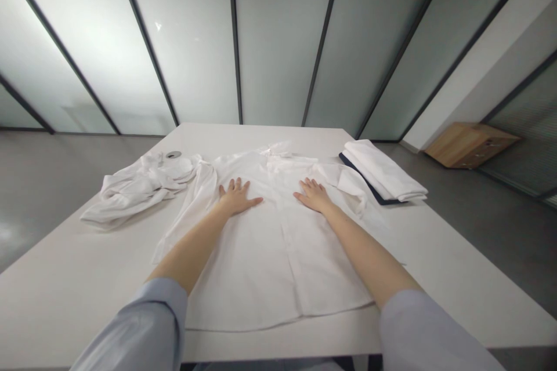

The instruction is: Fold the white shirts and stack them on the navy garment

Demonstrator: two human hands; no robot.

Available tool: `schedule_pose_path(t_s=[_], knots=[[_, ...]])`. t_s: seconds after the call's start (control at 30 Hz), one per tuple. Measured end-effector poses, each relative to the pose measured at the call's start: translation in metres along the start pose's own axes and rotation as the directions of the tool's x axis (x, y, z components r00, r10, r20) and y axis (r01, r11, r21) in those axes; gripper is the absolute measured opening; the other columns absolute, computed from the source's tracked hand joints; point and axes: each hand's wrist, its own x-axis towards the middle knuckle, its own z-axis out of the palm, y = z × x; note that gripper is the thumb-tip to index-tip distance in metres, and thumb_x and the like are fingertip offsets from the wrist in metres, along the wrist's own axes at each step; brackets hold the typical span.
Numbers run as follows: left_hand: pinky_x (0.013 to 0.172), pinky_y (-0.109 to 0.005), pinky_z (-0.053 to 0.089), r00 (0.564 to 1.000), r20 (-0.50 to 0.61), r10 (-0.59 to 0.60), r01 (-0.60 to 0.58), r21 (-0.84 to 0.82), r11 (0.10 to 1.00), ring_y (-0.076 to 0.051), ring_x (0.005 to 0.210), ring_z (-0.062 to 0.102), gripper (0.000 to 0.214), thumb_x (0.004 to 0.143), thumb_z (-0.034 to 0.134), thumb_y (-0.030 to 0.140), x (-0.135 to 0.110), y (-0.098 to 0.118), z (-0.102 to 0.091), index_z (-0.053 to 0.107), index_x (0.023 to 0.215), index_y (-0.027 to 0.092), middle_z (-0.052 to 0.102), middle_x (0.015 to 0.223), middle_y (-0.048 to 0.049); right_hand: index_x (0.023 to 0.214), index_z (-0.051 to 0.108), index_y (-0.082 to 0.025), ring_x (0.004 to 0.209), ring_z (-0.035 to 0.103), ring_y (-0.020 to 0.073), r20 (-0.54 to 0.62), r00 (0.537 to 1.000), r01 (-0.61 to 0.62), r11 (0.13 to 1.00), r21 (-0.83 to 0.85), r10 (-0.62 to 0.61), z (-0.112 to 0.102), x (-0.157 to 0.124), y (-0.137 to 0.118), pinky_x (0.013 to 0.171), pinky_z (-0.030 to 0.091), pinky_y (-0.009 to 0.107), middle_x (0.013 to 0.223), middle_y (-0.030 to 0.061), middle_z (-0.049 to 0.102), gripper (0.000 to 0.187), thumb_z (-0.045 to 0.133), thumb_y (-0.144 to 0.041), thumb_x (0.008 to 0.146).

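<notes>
In the head view the white shirt point(270, 243) lies spread at frame centre on the table point(65, 278), left hand point(236, 197) and right hand point(314, 195) released flat on its chest, grasping nothing; I judge the 2 palms should slide outward evenly, chasing creases off.

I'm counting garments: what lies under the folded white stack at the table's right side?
A dark navy item lies under the folded white stack; only its edge shows. The rest is covered, so its kind cannot be told.

A dark item point(366, 184) lies mostly hidden beneath the folded white stack point(385, 171).
</notes>
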Motion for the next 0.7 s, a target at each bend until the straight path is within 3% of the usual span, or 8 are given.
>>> schedule_pose_path(t_s=[0.13,0.23,0.3,0.43,0.57,0.7], knots=[[0.109,-0.062,0.016,0.996,-0.082,0.032,-0.03,0.024,0.999,-0.036,0.144,0.018,0.077,0.088,0.019,0.07,0.01,-0.013,0.003,0.028,0.15,0.025,0.02,0.159,-0.013,0.134,0.052,-0.018,0.133,0.04,0.0255,-0.12,0.992,0.034,0.999,0.019,-0.031,-0.006,-0.016,0.012,0.107,0.032,0.037,0.144,0.0123,0.046,0.048,0.044,-0.04,0.092],[0.109,-0.058,0.02,0.988,-0.136,0.068,-0.064,0.029,0.998,-0.035,0.141,0.024,0.074,0.088,0.027,0.069,0.014,-0.018,0.002,0.035,0.146,0.025,0.027,0.156,-0.013,0.126,0.057,-0.017,0.118,0.054,0.0244,-0.196,0.978,-0.068,0.997,0.032,0.073,-0.012,-0.029,0.028,0.098,0.039,0.034,0.13,0.0126,0.058,0.042,0.04,-0.037,0.094],[0.109,-0.052,0.024,0.977,-0.203,0.071,-0.067,0.025,0.997,-0.034,0.136,0.032,0.073,0.085,0.035,0.07,0.014,-0.018,0.001,0.043,0.14,0.023,0.036,0.15,-0.0134,0.122,0.06,-0.018,0.114,0.056,0.0251,-0.162,0.984,-0.077,0.997,0.01,0.078,-0.012,-0.037,0.035,0.096,0.04,0.036,0.125,0.0129,0.06,0.042,0.037,-0.041,0.095],[0.1,-0.043,0.035,0.955,-0.295,0.012,-0.006,0.019,1.0,-0.032,0.122,0.046,0.066,0.083,0.042,0.068,0.01,-0.009,-0.005,0.055,0.126,0.019,0.053,0.131,-0.0154,0.126,0.057,-0.018,0.124,0.048,0.0286,-0.085,0.994,-0.068,0.996,-0.064,0.063,-0.002,-0.043,0.033,0.101,0.036,0.042,0.136,0.0152,0.052,0.052,0.033,-0.053,0.095],[0.096,-0.045,0.038,0.977,-0.206,-0.047,0.053,0.024,0.998,-0.033,0.119,0.049,0.057,0.086,0.042,0.061,0.002,0.008,-0.01,0.058,0.119,0.017,0.055,0.127,-0.0173,0.141,0.043,-0.016,0.139,0.031,0.0291,-0.065,0.99,-0.132,0.989,-0.065,0.128,0.006,-0.03,0.029,0.109,0.027,0.046,0.151,0.0163,0.035,0.062,0.031,-0.056,0.095],[0.103,-0.053,0.031,0.991,-0.135,-0.023,0.024,0.006,1.0,-0.035,0.127,0.043,0.066,0.084,0.04,0.065,-0.006,0.013,-0.005,0.053,0.127,0.017,0.05,0.136,-0.0186,0.144,0.039,-0.015,0.142,0.024,0.0285,-0.057,0.989,-0.138,0.989,-0.049,0.135,0.008,-0.019,0.031,0.112,0.022,0.047,0.153,0.0166,0.031,0.064,0.029,-0.056,0.095]])
